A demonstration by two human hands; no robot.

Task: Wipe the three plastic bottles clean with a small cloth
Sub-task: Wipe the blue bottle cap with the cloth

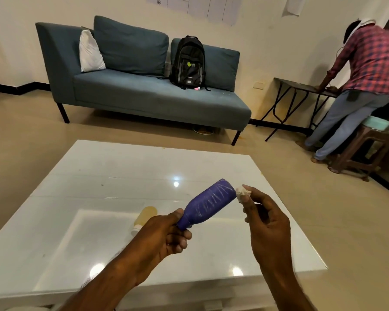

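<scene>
The left hand (166, 232) grips the blue bottle (208, 204) by its neck, tilting its base up and away over the white bench (88, 176). The right hand (267, 218) pinches a small wadded cloth (243, 193) against the bottle's base. A yellow bottle (144, 217) lies on the bench just beyond the left hand.

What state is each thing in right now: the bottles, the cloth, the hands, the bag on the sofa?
Blue bottle: held tilted above the table, neck end in the left hand, white streaks on its side.
Small cloth: bunched up, pinched in the right hand, touching the blue bottle's base end.
Yellow bottle: lying on its side on the white table.
Backpack: upright on the sofa, closed as far as visible.
</scene>
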